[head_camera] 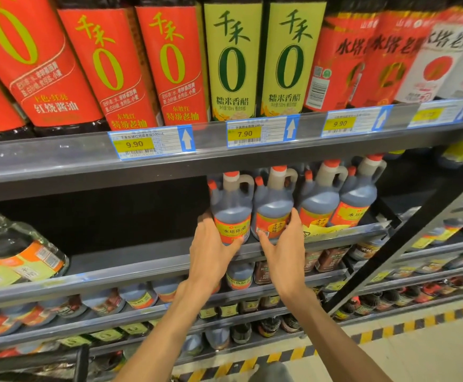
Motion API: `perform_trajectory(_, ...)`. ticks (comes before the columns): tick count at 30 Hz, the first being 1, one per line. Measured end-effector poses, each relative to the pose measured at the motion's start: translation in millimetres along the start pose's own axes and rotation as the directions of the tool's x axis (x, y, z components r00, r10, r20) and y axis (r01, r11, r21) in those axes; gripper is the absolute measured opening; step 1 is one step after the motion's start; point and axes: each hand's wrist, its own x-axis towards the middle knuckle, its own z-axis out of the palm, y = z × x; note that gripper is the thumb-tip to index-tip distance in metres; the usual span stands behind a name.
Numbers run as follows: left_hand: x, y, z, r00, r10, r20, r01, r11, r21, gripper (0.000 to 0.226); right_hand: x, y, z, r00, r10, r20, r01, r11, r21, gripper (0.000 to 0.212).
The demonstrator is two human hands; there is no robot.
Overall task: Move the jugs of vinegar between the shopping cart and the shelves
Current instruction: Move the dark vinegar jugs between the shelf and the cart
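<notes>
Two jugs gripped (both on the shelf (169, 260)): left hand (211, 249) holds one jug (231, 213), right hand (282, 249) its neighbour (273, 210).

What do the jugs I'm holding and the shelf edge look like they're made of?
The jugs look like translucent plastic: dark liquid shows through, handles are moulded in, caps are red, labels glossy. The left hand and right hand each grip one. The shelf edge looks like grey painted metal with a dull sheen, though coated plastic is possible.

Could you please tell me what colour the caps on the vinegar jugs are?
Red-orange caps on the vinegar jugs, seen in the head view.
</notes>
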Motion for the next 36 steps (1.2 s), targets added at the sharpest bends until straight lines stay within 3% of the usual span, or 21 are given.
perform_trajectory(21,-2.1,-2.0,-2.5,0.998,0.010,0.065,-0.010,1.000,-0.001,0.062,-1.6,-5.4,-8.4,0.999,0.026,0.039,-0.028,0.999,0.030,0.088)
perform_trajectory(26,-11.7,-6.5,-15.0,0.991,0.104,0.084,-0.103,0.995,-0.016,0.072,-12.2,-9.9,-15.9,0.996,-0.045,0.074,0.046,0.999,-0.008,0.096)
perform_trajectory(30,-33.8,-3.8,-31.6,0.992,0.116,0.048,-0.121,0.985,0.120,0.092,-26.0,-17.2,-27.6,0.992,-0.019,0.126,0.011,0.998,0.064,0.094)
perform_trajectory(36,-96.1,-12.0,-57.5,0.997,0.072,-0.020,-0.064,0.958,0.280,0.091,-68.5,-29.3,-40.5,0.947,-0.221,0.233,0.262,0.951,-0.162,0.098)
